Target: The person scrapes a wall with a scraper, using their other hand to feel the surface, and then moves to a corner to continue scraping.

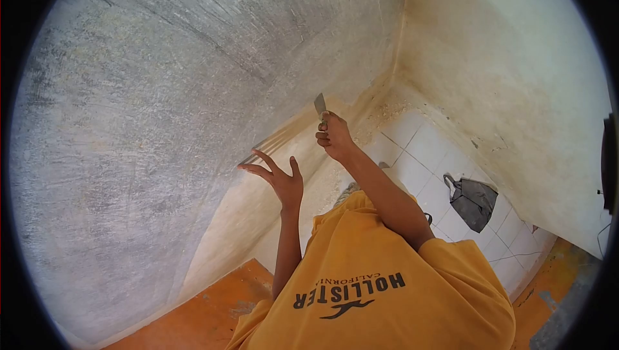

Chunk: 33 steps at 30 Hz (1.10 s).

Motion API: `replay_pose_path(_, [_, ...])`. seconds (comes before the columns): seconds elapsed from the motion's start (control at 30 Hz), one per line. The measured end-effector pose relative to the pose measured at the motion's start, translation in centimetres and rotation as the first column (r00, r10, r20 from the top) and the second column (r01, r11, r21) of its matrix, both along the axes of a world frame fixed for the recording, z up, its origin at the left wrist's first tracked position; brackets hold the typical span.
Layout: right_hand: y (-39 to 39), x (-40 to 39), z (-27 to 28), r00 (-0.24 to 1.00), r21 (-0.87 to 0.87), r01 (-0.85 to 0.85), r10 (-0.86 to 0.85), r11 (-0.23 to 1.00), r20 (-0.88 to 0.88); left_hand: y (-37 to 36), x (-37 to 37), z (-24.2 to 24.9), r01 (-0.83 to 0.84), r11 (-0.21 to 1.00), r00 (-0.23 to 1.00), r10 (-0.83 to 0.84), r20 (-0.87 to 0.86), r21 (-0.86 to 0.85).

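My right hand is closed around the handle of a small scraper, whose flat metal blade points up beside the wall. To the left, my left hand has its fingers spread and holds nothing; its fingertips are at the wall surface. The wall is grey and rough over most of its area, with a paler, cream-coloured band along its lower part. Whether the blade touches the wall is hard to tell.
A second, cream wall meets the grey one at a brown-stained corner. White floor tiles lie below, with crumbs near the corner. A dark grey bag rests on them. Orange surfaces show at the bottom.
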State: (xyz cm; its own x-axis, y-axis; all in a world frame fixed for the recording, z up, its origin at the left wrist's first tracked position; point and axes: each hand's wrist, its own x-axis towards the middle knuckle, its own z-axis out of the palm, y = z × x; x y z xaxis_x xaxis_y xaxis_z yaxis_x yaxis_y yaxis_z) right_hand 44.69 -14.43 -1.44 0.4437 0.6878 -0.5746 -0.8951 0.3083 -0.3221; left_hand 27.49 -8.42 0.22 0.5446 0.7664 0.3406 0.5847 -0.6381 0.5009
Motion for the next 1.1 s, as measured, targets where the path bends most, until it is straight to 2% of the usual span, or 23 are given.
replay_pose_path(0.03, [-0.2, 0.3, -0.4, 1.0, 0.02, -0.006, 0.006, 1.0, -0.003, 0.0, 0.0, -0.1, -0.006, 1.0, 1.0, 0.006, -0.015, 0.007])
replay_pose_path(0.13, [-0.8, -1.3, 3.6, 0.999, 0.046, -0.039, 0.039, 0.998, -0.014, 0.1, -0.2, -0.1, 0.004, 1.0, 0.999, -0.003, -0.042, 0.012])
replay_pose_path(0.23, [0.5, -0.2, 1.0, 0.998, 0.003, 0.056, -0.056, 0.998, -0.038, 0.1, -0.4, 0.0, 0.01, 1.0, 0.999, -0.01, -0.033, 0.011])
replay_pose_path(0.33, [0.0, -0.9, 1.6, 1.0, -0.038, 0.028, -0.028, 0.999, -0.002, -0.1, -0.3, -0.1, 0.009, 1.0, 0.999, -0.008, -0.044, 0.0])
replay_pose_path(0.43, [0.2, -2.0, 2.9, 1.0, 0.005, 0.013, -0.013, 1.0, -0.001, 0.2, -0.3, 0.1, 0.008, 1.0, 0.998, -0.008, -0.06, 0.005])
replay_pose_path(0.5, [1.7, 0.0, -3.2, 0.995, -0.03, 0.054, -0.056, 0.998, -0.082, -0.1, -0.5, 0.0, 0.006, 1.0, 0.998, -0.005, -0.058, 0.008])
replay_pose_path(0.53, [1.6, 0.9, -2.8, 0.99, -0.049, 0.076, -0.081, 0.996, -0.119, -0.2, -0.5, -0.1, 0.007, 1.0, 0.999, -0.007, -0.05, 0.009])
replay_pose_path(0.6, [0.9, -0.5, -1.9, 0.999, -0.043, 0.036, -0.037, 0.998, -0.031, 0.3, 0.0, -0.1, 0.019, 1.0, 0.999, -0.019, -0.043, 0.014])
replay_pose_path(0.67, [-0.3, -2.0, 3.0, 1.0, 0.009, -0.013, 0.013, 1.0, -0.005, 0.3, -0.6, -0.2, 0.02, 1.0, 0.998, -0.019, -0.061, 0.004])
replay_pose_path(0.7, [0.0, -2.1, 3.0, 1.0, -0.012, 0.006, -0.006, 1.0, -0.014, 0.4, -0.9, -0.3, 0.015, 1.0, 0.997, -0.015, -0.074, 0.003])
replay_pose_path(0.77, [0.5, -1.6, 2.6, 0.999, -0.057, 0.043, -0.044, 0.997, -0.017, 0.5, -0.7, -0.5, 0.006, 1.0, 0.996, -0.006, -0.086, 0.001])
replay_pose_path(0.83, [1.0, 0.1, -2.2, 0.997, -0.043, 0.056, -0.058, 0.998, -0.059, 0.4, -0.7, -0.7, 0.002, 1.0, 0.997, -0.002, -0.072, 0.003])
replay_pose_path(0.9, [0.9, 0.9, -2.2, 0.997, -0.012, 0.05, -0.051, 0.999, -0.051, 0.7, 0.1, -0.8, 0.007, 1.0, 0.997, -0.006, -0.074, 0.02])
replay_pose_path(0.97, [-0.1, -0.9, 2.6, 1.0, 0.023, 0.009, -0.009, 1.0, -0.015, 0.9, -0.4, -1.2, 0.006, 0.999, 0.994, -0.002, -0.113, 0.039])
replay_pose_path(1.0, [0.0, -1.1, 2.7, 0.999, 0.042, 0.02, -0.019, 0.999, -0.029, 1.0, -0.8, -1.4, 0.009, 0.998, 0.991, -0.001, -0.136, 0.057])
replay_pose_path(1.1, [0.6, 1.2, -1.6, 0.994, -0.01, 0.064, -0.065, 0.998, -0.084, 1.8, 0.0, -2.4, 0.005, 0.996, 0.985, 0.01, -0.169, 0.089])
